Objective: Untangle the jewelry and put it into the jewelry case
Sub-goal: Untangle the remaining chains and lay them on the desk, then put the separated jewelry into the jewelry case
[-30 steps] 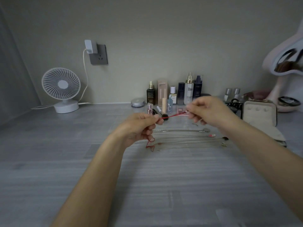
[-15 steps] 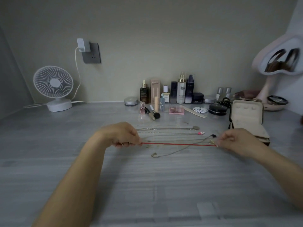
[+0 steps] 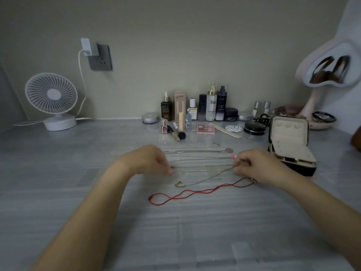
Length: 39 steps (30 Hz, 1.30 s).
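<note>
Thin silver chain necklace (image 3: 203,166) pinched between left hand (image 3: 148,161) and right hand (image 3: 261,167).
Red looped cord (image 3: 195,192) lies behind both hands.

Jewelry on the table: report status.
Pinching thin chain ends: left hand, right hand. Slack red cord on table. Open jewelry case at right, path clear.

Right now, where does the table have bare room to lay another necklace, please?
Free: the wide stretch between the fan and the left hand, and the near strip below the red cord. Crowded: silver chains between the hands, cosmetics row behind, jewelry case by the right hand.
</note>
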Motion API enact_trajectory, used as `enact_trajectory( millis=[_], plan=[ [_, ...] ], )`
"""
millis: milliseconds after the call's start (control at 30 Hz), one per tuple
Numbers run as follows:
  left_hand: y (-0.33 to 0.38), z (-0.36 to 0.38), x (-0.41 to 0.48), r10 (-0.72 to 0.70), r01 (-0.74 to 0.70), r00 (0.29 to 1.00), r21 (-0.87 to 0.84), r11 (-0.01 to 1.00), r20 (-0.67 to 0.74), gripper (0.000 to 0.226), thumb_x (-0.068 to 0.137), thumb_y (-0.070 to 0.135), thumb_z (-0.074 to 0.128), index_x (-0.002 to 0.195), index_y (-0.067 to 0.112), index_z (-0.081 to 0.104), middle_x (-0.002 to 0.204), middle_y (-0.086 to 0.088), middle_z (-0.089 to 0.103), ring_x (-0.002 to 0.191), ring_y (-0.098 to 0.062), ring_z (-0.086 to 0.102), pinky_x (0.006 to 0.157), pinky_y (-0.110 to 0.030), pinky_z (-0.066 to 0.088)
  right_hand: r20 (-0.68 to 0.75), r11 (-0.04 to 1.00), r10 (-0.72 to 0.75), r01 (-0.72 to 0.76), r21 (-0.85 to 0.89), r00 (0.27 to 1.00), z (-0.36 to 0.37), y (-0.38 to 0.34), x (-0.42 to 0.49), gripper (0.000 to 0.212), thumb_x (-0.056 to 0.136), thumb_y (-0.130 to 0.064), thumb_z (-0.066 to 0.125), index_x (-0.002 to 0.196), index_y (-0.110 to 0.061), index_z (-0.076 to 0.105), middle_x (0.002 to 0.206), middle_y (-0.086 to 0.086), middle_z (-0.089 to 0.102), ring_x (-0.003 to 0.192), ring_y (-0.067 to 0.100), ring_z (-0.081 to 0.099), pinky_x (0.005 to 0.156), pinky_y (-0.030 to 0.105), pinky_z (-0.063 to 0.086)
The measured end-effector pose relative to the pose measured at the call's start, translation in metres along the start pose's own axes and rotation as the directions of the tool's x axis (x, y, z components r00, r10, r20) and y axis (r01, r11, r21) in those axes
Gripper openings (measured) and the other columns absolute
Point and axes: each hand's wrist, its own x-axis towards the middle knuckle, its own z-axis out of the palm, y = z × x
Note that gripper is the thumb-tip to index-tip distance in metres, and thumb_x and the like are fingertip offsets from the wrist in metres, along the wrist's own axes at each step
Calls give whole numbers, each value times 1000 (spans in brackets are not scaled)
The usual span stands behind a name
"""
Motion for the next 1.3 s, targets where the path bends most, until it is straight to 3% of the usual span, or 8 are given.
enact_trajectory(
  millis=[400,533,733,833,933,1100,1200,1300],
  plan=[
    [17,25,11,133,-127,988,77,989,-84,9,88,17,58,91,16,66,83,10,57,81,-10,56,70,-20,41,-134,996,-25,36,80,991,-1,-13,8,8,83,-29,66,80,-22,68,68,-2,58,61,5,48,53,11,32],
    [8,17,17,21,-48,954,-83,995,-300,8,87,19,60,80,19,60,73,13,52,71,-7,50,64,-21,38,26,991,-111,109,77,993,3,-19,3,9,78,-31,71,74,-34,64,79,-12,60,74,6,54,66,16,40],
    [-3,24,23,-42,37,976,-27,999,-213,5,85,17,63,86,16,67,79,8,57,79,-11,54,71,-23,41,323,981,-176,192,-19,930,11,-34,-1,17,75,-34,74,79,-36,58,88,-14,55,73,-3,47,72,17,41],
    [2,29,23,72,-102,941,-76,992,-330,6,89,26,57,89,22,62,91,4,62,85,-12,57,71,-23,43,357,971,-189,228,-68,915,13,-36,-2,23,83,-29,66,69,-38,51,79,-15,52,73,-2,48,76,21,44],
    [30,40,13,202,-299,941,-386,873,-271,28,97,30,43,108,13,63,108,-3,66,94,-10,59,76,-16,47,317,970,-230,243,-3,920,12,-36,-2,21,88,-25,60,72,-35,50,78,-16,55,72,-2,50,73,20,43],
    [68,55,12,293,-228,955,-754,616,-50,81,82,66,11,124,13,55,123,0,61,118,-8,53,108,-30,36,148,760,-236,87,644,960,-16,-40,-3,14,89,-1,54,83,-14,53,62,-5,68,46,0,48,46,14,39],
    [92,50,10,330,-139,944,-883,448,19,86,88,58,-8,124,7,51,105,0,63,104,-5,58,96,-15,43,106,612,-198,38,790,975,-31,-47,-3,14,88,1,54,92,-12,56,64,-2,69,41,-1,47,41,11,34],
    [103,45,9,376,-138,927,-923,360,8,86,90,56,-8,124,3,50,98,-10,65,91,-12,64,85,-18,50,68,615,-113,16,789,991,-42,-44,-3,15,88,-1,56,93,-15,58,63,-5,67,36,3,37,38,15,28]
  ],
)
